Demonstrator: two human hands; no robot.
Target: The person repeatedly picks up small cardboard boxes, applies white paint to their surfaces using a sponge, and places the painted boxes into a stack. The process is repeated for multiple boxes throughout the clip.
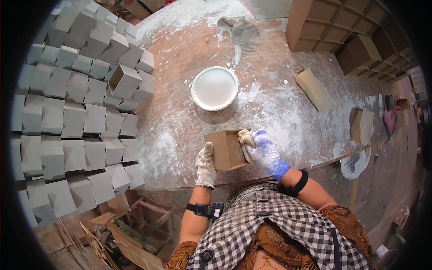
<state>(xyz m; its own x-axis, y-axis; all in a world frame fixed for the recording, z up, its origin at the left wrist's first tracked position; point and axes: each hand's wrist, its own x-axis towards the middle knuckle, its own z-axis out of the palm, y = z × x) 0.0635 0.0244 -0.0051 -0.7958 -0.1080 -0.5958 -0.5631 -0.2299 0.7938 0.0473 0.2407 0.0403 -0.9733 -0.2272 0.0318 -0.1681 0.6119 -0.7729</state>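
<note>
A small brown open box [218, 151], like bare fibreboard, is tilted near the table's front edge with its open side facing right. My left hand [205, 167], in a whitish knit glove, grips the box's left side, thumb up along it. In my right hand [269, 154], gloved in blue smeared with white, is a crumpled, off-white cloth [245, 140]. The cloth presses on the right rim of the box's opening. Beyond the box stands a round white tub [194, 95] of milky white liquid.
Many pale grey-white boxes [95, 118] are stacked on the left. A grey rag [240, 30] lies at the back of the white-smeared table [173, 85]. At right are brown boxes [360, 54], a tan block [313, 90] and another tan piece [362, 127]. A white-stained basin [355, 164] sits below the table's right edge.
</note>
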